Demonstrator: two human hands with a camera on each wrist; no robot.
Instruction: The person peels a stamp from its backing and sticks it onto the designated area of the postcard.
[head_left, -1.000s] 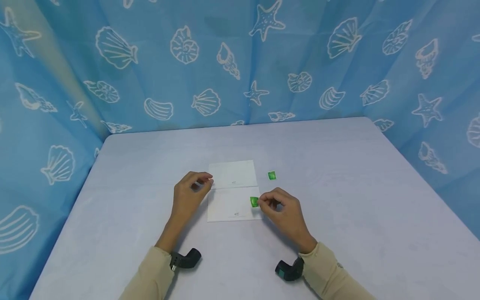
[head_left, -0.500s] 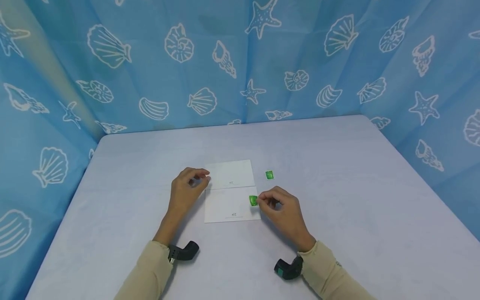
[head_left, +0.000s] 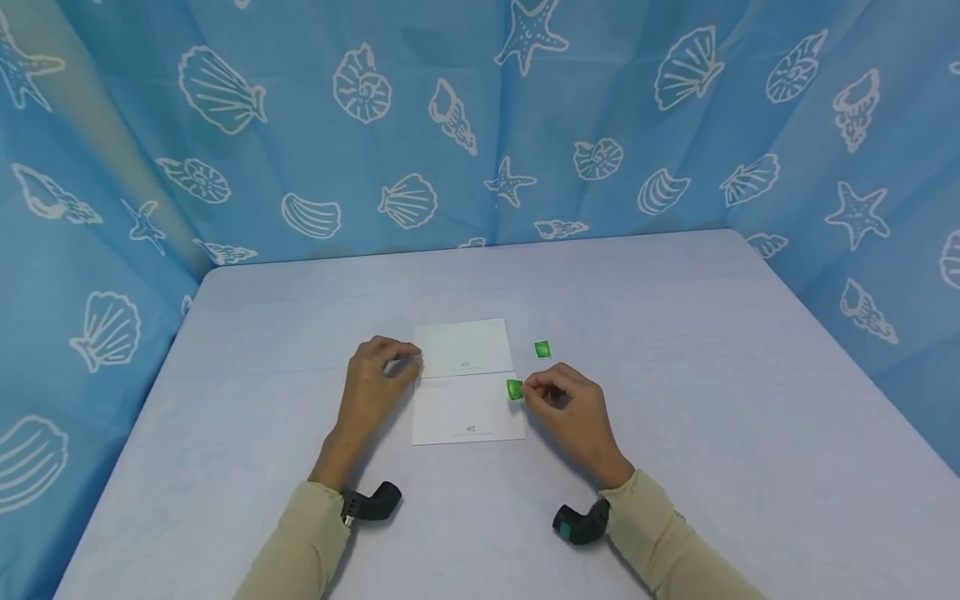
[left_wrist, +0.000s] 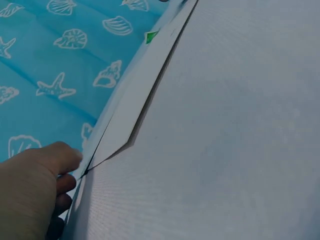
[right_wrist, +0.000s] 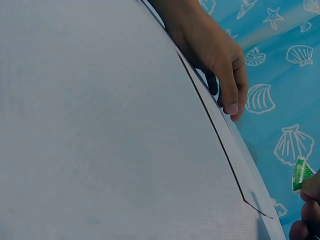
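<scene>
R hand [head_left: 573,417] pinches green sticker [head_left: 514,389] btwn thumb & finger, raised at R edge of white card's [head_left: 453,405] lower half; sticker bent, not set down. L hand [head_left: 372,385] has fingers bent, tips at card's L edge; cannot tell if it pinches that edge or only rests there. Card lies on desk [head_left: 675,375], two halves split by a line, small grey print [head_left: 471,428] near bottom of each. 2nd green sticker [head_left: 542,350] lies just beside card's upper half, R side, untouched. Progress (est.): early. Done: card laid out, one sticker in hand. Outstanding: both stickers unplaced, no green affixed to card's visible surface. Beyond: blue shell-print curtain [head_left: 450,50].
</scene>
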